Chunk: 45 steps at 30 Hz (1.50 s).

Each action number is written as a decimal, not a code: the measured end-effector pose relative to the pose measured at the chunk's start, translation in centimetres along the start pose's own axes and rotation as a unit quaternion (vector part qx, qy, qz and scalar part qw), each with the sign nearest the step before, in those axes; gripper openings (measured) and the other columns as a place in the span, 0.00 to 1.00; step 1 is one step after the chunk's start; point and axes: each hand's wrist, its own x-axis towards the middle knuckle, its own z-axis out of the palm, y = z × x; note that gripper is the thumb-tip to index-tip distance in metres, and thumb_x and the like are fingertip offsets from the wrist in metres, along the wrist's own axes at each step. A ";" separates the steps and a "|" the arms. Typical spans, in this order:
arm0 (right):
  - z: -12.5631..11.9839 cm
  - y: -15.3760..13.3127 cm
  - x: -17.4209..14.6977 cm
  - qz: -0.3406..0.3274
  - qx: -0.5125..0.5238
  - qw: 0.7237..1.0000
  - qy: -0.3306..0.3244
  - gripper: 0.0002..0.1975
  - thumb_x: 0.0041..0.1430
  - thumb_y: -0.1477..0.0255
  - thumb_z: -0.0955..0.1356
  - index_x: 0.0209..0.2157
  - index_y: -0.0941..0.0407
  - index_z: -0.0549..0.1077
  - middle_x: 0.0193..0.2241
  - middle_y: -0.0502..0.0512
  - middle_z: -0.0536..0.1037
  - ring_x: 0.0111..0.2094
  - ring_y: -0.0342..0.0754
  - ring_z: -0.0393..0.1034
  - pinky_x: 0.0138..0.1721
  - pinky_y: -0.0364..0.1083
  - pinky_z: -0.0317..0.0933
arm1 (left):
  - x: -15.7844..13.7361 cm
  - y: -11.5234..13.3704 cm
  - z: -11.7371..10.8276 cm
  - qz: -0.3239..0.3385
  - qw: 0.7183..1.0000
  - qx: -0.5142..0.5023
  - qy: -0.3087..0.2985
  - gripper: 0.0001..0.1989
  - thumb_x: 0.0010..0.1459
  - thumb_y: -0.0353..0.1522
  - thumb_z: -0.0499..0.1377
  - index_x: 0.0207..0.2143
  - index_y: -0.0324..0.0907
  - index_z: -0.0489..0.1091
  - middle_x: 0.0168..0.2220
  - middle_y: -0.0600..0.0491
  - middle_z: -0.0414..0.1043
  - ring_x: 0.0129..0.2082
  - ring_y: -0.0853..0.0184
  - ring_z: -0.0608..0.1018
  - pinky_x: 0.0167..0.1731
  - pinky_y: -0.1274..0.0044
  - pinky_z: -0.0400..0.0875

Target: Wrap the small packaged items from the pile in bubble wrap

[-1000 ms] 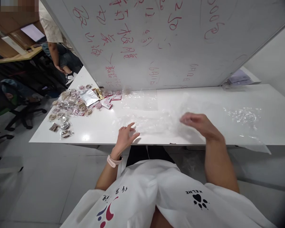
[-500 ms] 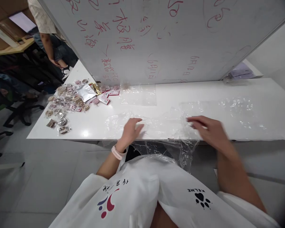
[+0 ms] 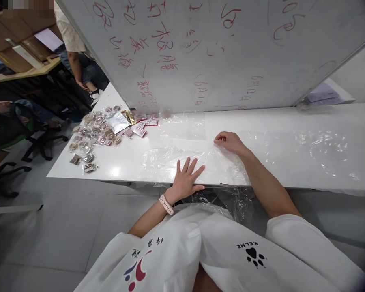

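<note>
Right hand (image 3: 230, 142) has come nearer to the left hand (image 3: 185, 182), which is now spread flat over the clear film (image 3: 161, 162).
The left grip is released, palm down at the front edge of the table (image 3: 106, 167); the right fingers are drawn together, but I cannot tell if this grip grasps film. The film lies before the person, and some hangs over the edge. Behind it is 1 clear bag (image 3: 182, 126); many packets (image 3: 94, 129) lie to the left.
</note>
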 end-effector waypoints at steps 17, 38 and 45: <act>7.5 -0.8 -6.8 -0.208 -0.163 0.962 -0.065 0.30 0.70 0.52 0.50 0.69 0.43 0.51 0.71 0.48 0.47 0.71 0.52 0.42 0.69 0.60 0.45 | 0.8 -17.8 -6.9 -0.367 0.923 -0.054 0.099 0.24 0.68 0.43 0.47 0.60 0.40 0.65 0.61 0.40 0.67 0.61 0.50 0.67 0.58 0.58 0.62; 7.4 -0.9 -6.7 -0.218 -0.180 0.959 -0.026 0.27 0.71 0.55 0.53 0.67 0.44 0.56 0.69 0.50 0.54 0.70 0.54 0.46 0.66 0.59 0.49 | 10.1 -21.7 -8.4 -0.335 0.922 -0.035 0.193 0.16 0.61 0.32 0.55 0.50 0.40 0.69 0.54 0.43 0.69 0.58 0.50 0.64 0.57 0.62 0.58; 7.1 -1.0 -6.8 -0.226 -0.180 0.957 -0.013 0.26 0.71 0.56 0.54 0.65 0.46 0.60 0.68 0.51 0.57 0.69 0.54 0.49 0.64 0.58 0.52 | 3.3 -28.3 -10.2 -0.525 0.788 0.007 0.322 0.14 0.59 0.26 0.53 0.47 0.39 0.68 0.53 0.41 0.68 0.57 0.53 0.64 0.59 0.63 0.57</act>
